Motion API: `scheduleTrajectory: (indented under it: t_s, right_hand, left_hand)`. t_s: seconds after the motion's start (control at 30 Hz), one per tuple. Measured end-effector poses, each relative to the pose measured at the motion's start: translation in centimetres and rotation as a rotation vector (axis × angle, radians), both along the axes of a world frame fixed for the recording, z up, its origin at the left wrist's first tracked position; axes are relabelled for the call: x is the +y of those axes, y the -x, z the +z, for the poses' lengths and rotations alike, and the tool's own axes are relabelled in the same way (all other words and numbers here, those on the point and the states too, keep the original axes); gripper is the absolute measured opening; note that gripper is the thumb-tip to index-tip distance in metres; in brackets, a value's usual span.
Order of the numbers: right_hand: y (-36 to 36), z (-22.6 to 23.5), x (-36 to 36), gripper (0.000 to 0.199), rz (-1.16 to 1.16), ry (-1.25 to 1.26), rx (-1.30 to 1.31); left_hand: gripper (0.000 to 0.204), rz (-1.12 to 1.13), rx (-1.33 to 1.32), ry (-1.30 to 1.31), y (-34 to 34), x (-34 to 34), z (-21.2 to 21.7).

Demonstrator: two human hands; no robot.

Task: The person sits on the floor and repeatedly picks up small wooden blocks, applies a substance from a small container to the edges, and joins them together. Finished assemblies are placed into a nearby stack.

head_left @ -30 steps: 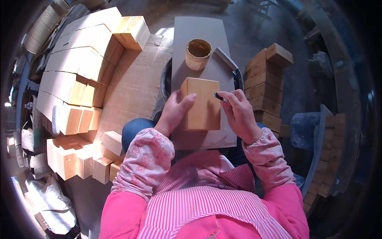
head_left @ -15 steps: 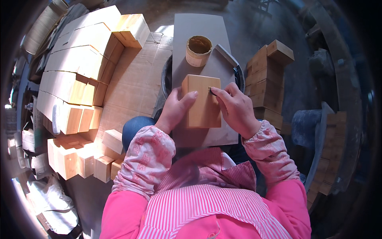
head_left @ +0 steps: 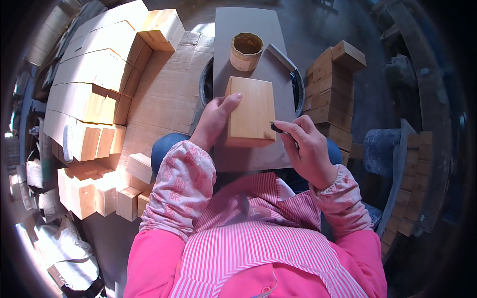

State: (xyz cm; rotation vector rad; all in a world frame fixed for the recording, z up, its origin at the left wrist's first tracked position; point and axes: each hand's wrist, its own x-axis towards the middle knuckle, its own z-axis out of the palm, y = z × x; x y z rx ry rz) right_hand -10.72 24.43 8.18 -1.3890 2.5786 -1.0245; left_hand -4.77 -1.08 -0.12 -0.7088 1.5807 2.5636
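A pale wooden box-shaped block (head_left: 253, 110) is held above the narrow board, its broad smooth face turned up. My left hand (head_left: 213, 119) grips it from the left side, with the thumb lying on the top face. At the block's lower right edge, my right hand (head_left: 309, 149) pinches a small dark piece (head_left: 276, 127), like a little scraper, with brownish paste on its tip. The piece sits right by the edge; whether it touches the wood I cannot tell. Beyond the block stands an open round tub (head_left: 246, 60) with brown paste on its inner wall.
The board (head_left: 248, 24) lies over a dark round container (head_left: 204, 82). A grey bar (head_left: 281, 58) rests on its right side. Stacked wooden blocks (head_left: 94, 67) stand on cardboard (head_left: 164, 84) at left; more blocks (head_left: 330, 84) are stacked at right, near a blue container (head_left: 381, 151).
My right hand has drawn the dark piece from the upper part of the block's face down to its lower right edge. A dark mark under the tool no longer shows.
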Motion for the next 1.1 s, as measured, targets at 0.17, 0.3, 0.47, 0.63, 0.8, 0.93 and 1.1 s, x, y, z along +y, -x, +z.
scheduleTrajectory:
  t_s: [0.17, 0.3, 0.47, 0.63, 0.8, 0.93, 1.1]
  right_hand:
    - [-0.4, -0.5, -0.7, 0.022, 0.05, -0.039, 0.019]
    - [-0.3, -0.7, -0.4, 0.022, 0.053, -0.039, 0.034]
    - [-0.3, 0.4, 0.0, 0.023, 0.042, -0.103, 0.075]
    - [-0.4, 0.6, -0.3, 0.022, 0.087, -0.167, 0.169]
    - [1.4, -0.8, 0.9, 0.02, -0.046, -0.087, 0.088]
    - [2.4, -3.3, 1.1, 0.039, -0.392, 0.269, -0.827]
    - [2.3, -4.7, 0.4, 0.068, -0.211, 0.468, -1.459]
  left_hand:
    - [0.066, 0.025, -0.022, 0.042, 0.0, 0.3, 0.0]
    - [0.062, 0.025, -0.062, 0.084, 0.2, 0.2, -0.6]
    - [0.087, 0.014, -0.036, 0.136, 0.2, -0.1, -1.0]
    - [0.086, 0.02, -0.029, 0.189, -0.1, 0.2, -0.7]
    - [0.082, -0.008, -0.042, 0.138, -0.3, -0.1, -0.7]
    - [0.073, -0.036, 0.041, 0.039, -0.5, 0.6, -0.6]
    - [0.067, -0.134, 0.328, -0.064, -0.7, 2.1, -0.3]
